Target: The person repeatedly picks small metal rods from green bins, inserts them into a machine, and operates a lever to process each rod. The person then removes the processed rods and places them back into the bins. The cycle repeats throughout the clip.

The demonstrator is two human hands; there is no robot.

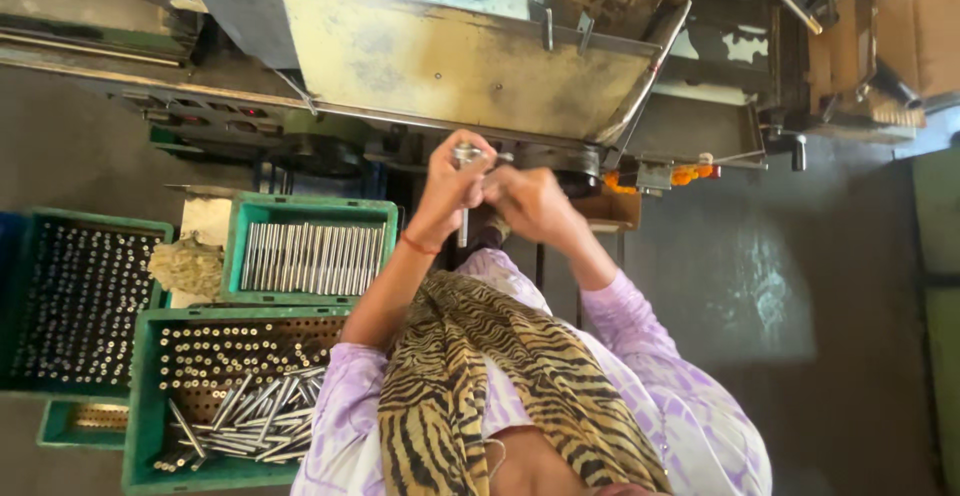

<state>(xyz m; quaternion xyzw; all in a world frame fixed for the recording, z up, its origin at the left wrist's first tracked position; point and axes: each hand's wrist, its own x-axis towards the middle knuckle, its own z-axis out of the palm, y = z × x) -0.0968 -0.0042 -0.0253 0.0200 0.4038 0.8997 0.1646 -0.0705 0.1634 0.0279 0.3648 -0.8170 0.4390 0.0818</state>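
Your left hand (447, 188) grips a slim silver metal rod (463, 218) upright; your right hand (532, 201) pinches it beside.

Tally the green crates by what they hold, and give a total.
Crate of metal rods lying in a neat row: 1
Crate of rods standing in a perforated rack: 1
Crate with a perforated rack and loose rods heaped in front: 1
Small crate at the lower left, contents unclear: 1
Total: 4 green crates

Green crates (150, 376); tiger-striped scarf (480, 376); lilac sleeves (640, 336).
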